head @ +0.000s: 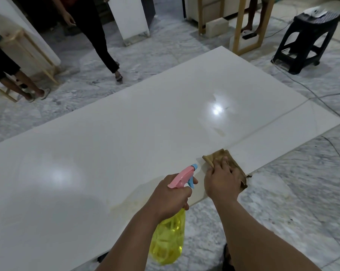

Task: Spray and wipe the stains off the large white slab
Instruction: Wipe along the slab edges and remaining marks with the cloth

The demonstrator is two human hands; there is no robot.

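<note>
The large white slab (126, 124) lies flat on the marble floor (302, 202), running from about 8 o'clock near the viewer up to 1 o'clock. A yellowish stain (130, 202) sits on its near edge, at roughly 9 o'clock from the left hand (171, 194). That hand is wrapped round the neck of the spray bottle (168, 239), one finger at the blue trigger, the pink nozzle aimed toward 1 o'clock; the yellow body hangs below the slab's edge, over the floor.

Just to the right, at 3 o'clock from the nozzle, the right hand (222, 179) lies on the brown cloth (233, 165), fingers mostly straight and pressing it down on the slab's near edge. A second faint stain (220, 131) lies at 12 o'clock from the cloth.

The risks, as I judge them: the nozzle points past the near stain, so a squeeze would likely wet the cloth hand or clean slab instead. The cloth overhangs the edge and could slide off under a hard stroke. Wet marble beside the slab could turn slippery, and cables (311, 89) trail at 2 o'clock.
</note>
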